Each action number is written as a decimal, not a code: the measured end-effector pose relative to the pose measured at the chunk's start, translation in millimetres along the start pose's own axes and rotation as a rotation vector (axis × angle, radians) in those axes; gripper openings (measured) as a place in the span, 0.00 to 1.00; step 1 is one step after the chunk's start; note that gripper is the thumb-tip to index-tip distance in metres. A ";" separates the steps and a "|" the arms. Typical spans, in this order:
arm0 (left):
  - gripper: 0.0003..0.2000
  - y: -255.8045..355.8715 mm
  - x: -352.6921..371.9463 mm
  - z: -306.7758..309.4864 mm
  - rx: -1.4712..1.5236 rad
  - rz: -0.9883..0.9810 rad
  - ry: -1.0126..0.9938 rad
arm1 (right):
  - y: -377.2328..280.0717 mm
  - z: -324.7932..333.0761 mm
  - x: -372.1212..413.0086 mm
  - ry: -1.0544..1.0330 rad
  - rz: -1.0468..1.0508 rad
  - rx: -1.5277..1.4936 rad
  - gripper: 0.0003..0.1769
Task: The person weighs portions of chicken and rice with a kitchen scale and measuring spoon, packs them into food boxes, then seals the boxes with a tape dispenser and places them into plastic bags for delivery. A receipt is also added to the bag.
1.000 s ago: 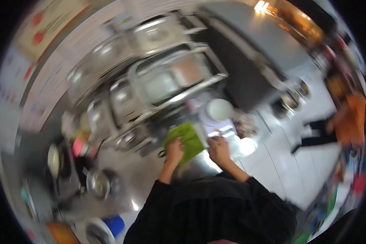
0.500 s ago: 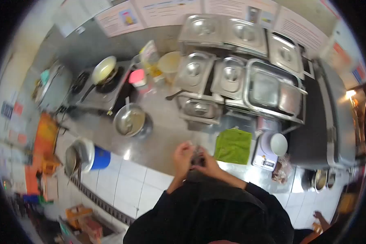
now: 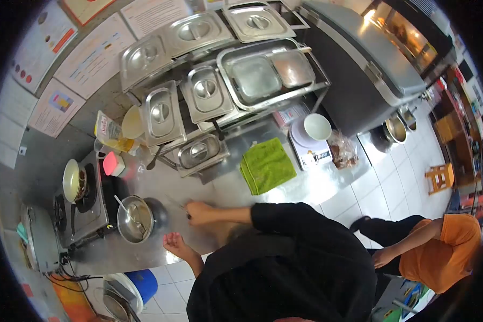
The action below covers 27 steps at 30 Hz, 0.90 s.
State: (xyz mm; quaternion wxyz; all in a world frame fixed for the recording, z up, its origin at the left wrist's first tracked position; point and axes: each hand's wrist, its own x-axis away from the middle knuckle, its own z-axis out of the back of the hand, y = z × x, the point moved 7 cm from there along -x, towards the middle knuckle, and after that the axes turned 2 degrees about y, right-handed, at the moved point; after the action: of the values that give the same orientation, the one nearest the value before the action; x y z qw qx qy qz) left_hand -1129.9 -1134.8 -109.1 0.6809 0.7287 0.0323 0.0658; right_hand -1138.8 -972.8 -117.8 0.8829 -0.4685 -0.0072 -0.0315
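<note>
My right hand (image 3: 201, 213) is closed around a slim, blade-like tool with a dark handle, blurred so its exact kind does not show. It is above the steel worktop (image 3: 169, 185), pointing left. Nearer the front edge, my left hand (image 3: 177, 246) is palm up with loosely curled fingers and nothing visible in it. To the left of both hands sits a steel mixing bowl (image 3: 124, 229) with a whisk-like utensil (image 3: 137, 221) leaning inside. A green cloth (image 3: 268, 166) lies to the right, beyond my right forearm.
Lidded steel pans (image 3: 205, 88) fill a rack at the back. A kitchen scale (image 3: 312, 153) carries a white bowl (image 3: 317, 127), beside a plastic bag (image 3: 343, 150). On the left, a frying pan (image 3: 72, 181) rests on the stove (image 3: 91, 212). A person in orange (image 3: 440, 252) is at the right.
My hands were together over a dark object; now they are apart, with the tool in my right hand. Both are nearer the bowl. The view has turned right, bringing the other person into sight.
</note>
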 end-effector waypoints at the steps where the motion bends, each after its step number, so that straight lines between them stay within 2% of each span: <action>1: 0.22 -3.2 -4.1 -0.5 -0.055 -0.027 -0.034 | -2.9 4.7 -14.4 0.115 0.035 0.045 0.24; 4: 0.22 6.5 -3.5 -10.5 -0.126 -0.098 -0.121 | 0.1 11.7 -14.2 0.289 0.079 0.168 0.26; 6: 0.21 16.5 -2.7 -19.8 -0.129 -0.150 -0.169 | 3.1 22.0 4.4 0.059 0.124 0.251 0.27; 7: 0.21 17.7 -1.8 -20.3 -0.142 -0.168 -0.183 | 5.2 39.8 27.5 -0.225 0.151 0.253 0.27; 8: 0.21 17.8 -0.5 -20.8 -0.151 -0.186 -0.192 | 24.5 53.0 50.4 -0.540 -0.036 0.135 0.22; 9: 0.21 12.1 -0.6 -19.4 -0.134 -0.194 -0.190 | 50.1 79.3 80.5 -0.492 -0.317 -0.292 0.15; 10: 0.19 1.0 -1.0 -15.9 -0.094 -0.193 -0.191 | 76.8 108.2 98.9 -0.290 -0.445 -0.614 0.12; 12: 0.17 -5.9 4.4 -25.9 -0.047 -0.191 -0.204 | 126.1 186.4 109.3 0.170 -0.356 -0.538 0.11; 13: 0.14 -7.6 12.6 -40.4 -0.163 -0.215 -0.283 | 152.0 226.9 113.9 0.453 -0.285 -0.643 0.11; 14: 0.12 -9.1 23.8 -55.0 -0.281 -0.238 -0.363 | 184.8 250.6 119.5 0.857 -0.410 -1.031 0.12; 16: 0.07 18.1 53.9 -102.5 -0.280 -0.298 -0.607 | 239.6 290.7 125.2 1.255 -0.425 -1.356 0.12; 17: 0.07 23.3 65.5 -122.0 -0.275 -0.322 -0.709 | 251.7 307.0 119.2 1.264 -0.411 -1.353 0.12; 19: 0.06 27.8 86.9 -163.6 -0.243 -0.341 -0.929 | 266.4 333.0 120.5 1.438 -0.540 -1.223 0.13; 20: 0.07 27.3 97.4 -187.0 -0.219 -0.332 -1.052 | 251.6 339.8 119.1 1.554 -0.421 -1.273 0.14; 22: 0.09 13.4 116.2 -244.6 -0.144 -0.245 -1.263 | 305.9 351.7 107.0 1.664 -0.354 -1.340 0.19; 23: 0.11 18.2 121.6 -275.8 -0.120 -0.342 -1.227 | 304.8 359.5 116.0 1.620 -0.625 -1.065 0.24; 24: 0.12 22.9 125.7 -308.5 -0.097 -0.439 -1.189 | 283.6 375.0 130.6 1.554 -0.923 -0.408 0.26; 26: 0.17 25.6 120.0 -371.9 -0.328 -0.779 -0.877 | 300.9 381.3 120.1 1.663 -0.464 -0.814 0.29; 27: 0.20 -2.8 109.4 -413.6 -0.562 -0.661 -0.926 | 302.9 385.3 118.5 1.658 -0.277 -1.002 0.28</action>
State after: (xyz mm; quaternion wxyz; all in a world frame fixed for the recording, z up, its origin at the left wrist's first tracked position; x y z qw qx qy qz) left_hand -1079.5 -711.0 -79.7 0.7739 0.4268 -0.0607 -0.4639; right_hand -995.1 -490.3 -147.1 0.2953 -0.6136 0.5749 -0.4536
